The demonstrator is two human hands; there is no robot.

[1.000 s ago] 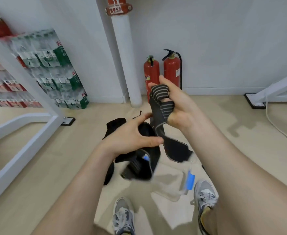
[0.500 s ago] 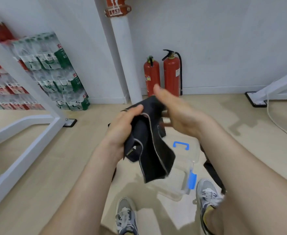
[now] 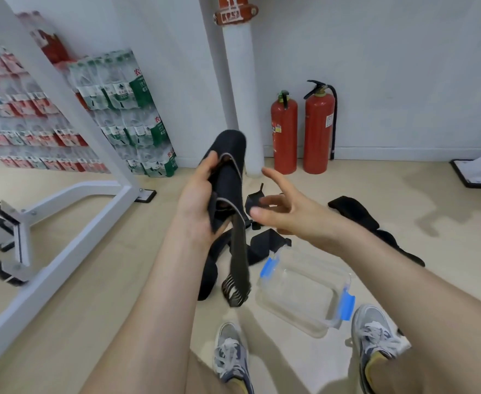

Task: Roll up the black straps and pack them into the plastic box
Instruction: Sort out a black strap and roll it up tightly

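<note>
My left hand (image 3: pixel 198 200) grips a black strap (image 3: pixel 230 180) held upright, partly folded over at the top; its loose tail hangs down to a striped end (image 3: pixel 235 291) near the floor. My right hand (image 3: pixel 282 207) hovers just right of the strap with fingers spread and holds nothing. A clear plastic box (image 3: pixel 304 291) with blue clips sits open on the floor below my right forearm, with nothing visible inside. More black straps (image 3: pixel 264 243) lie on the floor behind the box, and another black strap (image 3: pixel 355 213) lies to the right, partly hidden by my arm.
Two red fire extinguishers (image 3: pixel 301 132) stand against the back wall beside a white pipe (image 3: pixel 242 89). A white metal frame (image 3: pixel 71 200) crosses the left side, with stacked water-bottle packs (image 3: pixel 125 115) behind it. My shoes (image 3: pixel 230 356) stand near the box.
My right hand has let go of the strap and drawn away to the right. The left hand has raised the strap, and its tail now hangs free.
</note>
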